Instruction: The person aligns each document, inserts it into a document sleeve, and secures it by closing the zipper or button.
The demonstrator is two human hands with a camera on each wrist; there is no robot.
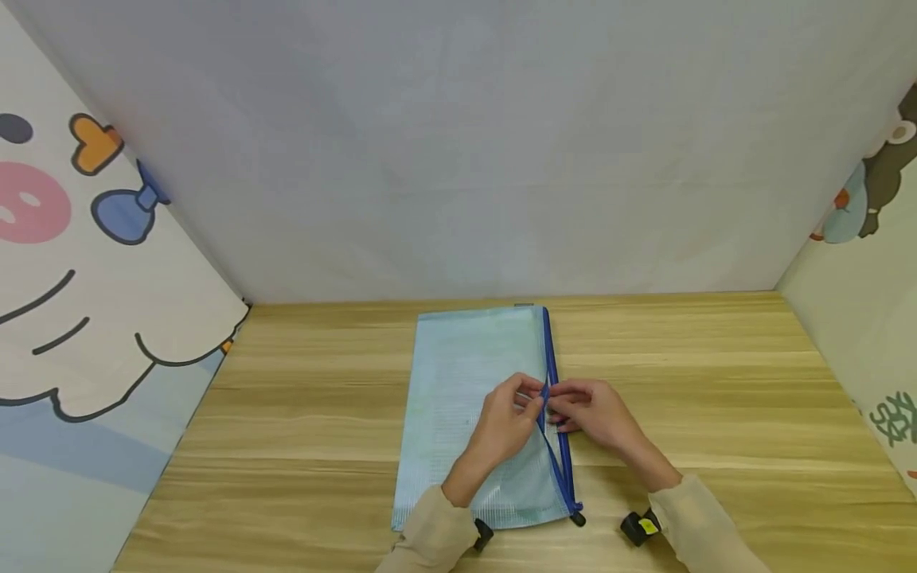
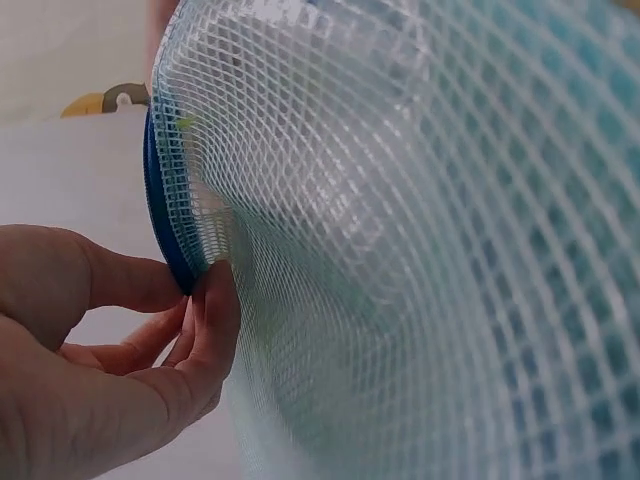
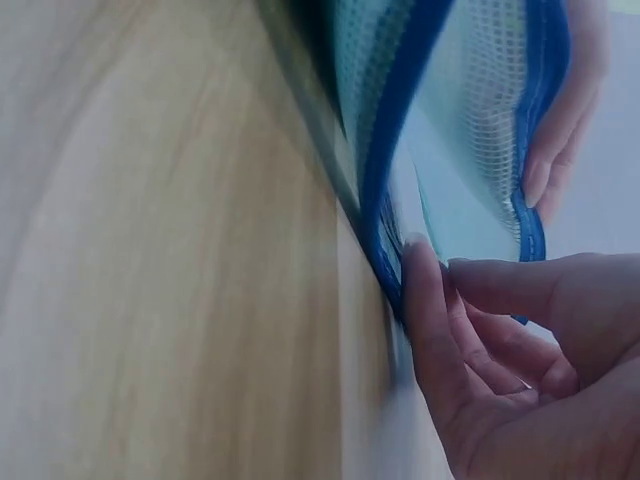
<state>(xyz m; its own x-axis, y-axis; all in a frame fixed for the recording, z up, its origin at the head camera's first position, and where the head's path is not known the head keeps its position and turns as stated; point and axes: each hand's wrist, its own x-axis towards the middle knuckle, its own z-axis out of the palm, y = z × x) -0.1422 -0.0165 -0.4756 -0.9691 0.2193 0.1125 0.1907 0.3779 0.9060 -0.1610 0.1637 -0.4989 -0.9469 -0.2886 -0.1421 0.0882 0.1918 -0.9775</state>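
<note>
A light blue mesh zipper pouch (image 1: 466, 358) with dark blue zipper edging (image 1: 550, 342) lies flat on the table, its opening toward the right. My left hand (image 1: 503, 422) pinches the upper zipper edge between thumb and fingers and lifts it. In the left wrist view, the raised mesh (image 2: 330, 180) bulges beside that hand (image 2: 130, 350). My right hand (image 1: 595, 414) is across the opening, its thumb and index finger pinching at the lower edge. The right wrist view has this hand (image 3: 530, 360) below the gap between the two blue edges (image 3: 400, 120).
A wood-grain table (image 1: 301, 422) extends on both sides of the pouch. Behind it rises a plain pale backdrop (image 1: 501, 159). Cartoon-printed panels stand at the left (image 1: 72, 318) and right (image 1: 860, 318). A black wrist device (image 1: 637, 527) sits by the right sleeve.
</note>
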